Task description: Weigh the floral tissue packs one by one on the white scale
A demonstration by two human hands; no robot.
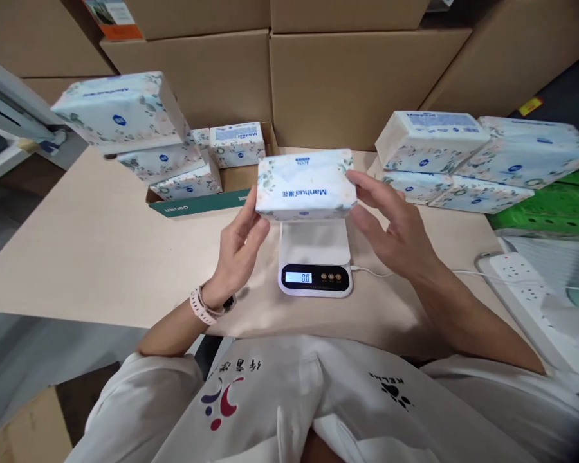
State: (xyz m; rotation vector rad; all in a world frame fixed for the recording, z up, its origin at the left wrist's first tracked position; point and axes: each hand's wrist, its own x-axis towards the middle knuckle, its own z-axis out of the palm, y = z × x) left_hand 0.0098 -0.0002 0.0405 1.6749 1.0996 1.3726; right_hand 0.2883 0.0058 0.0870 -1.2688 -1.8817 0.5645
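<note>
Between my two hands is a pack of tissues (305,183) in a pale blue floral wrapper, held level above the white digital scale (314,247). My left hand (241,241) grips the pack's left end, fingertips partly hidden behind it. At the right end, the fingers and thumb of my right hand (390,222) hold the corner. The scale's lit display (298,278) reads 0.0, and the pack hides the back of its plate.
Similar tissue packs (120,112) are stacked at left, partly over a green deli box (193,204). More packs (431,141) are stacked at right. Large cartons (342,90) line the back. A cable (376,272) runs from the scale towards a power strip (531,289).
</note>
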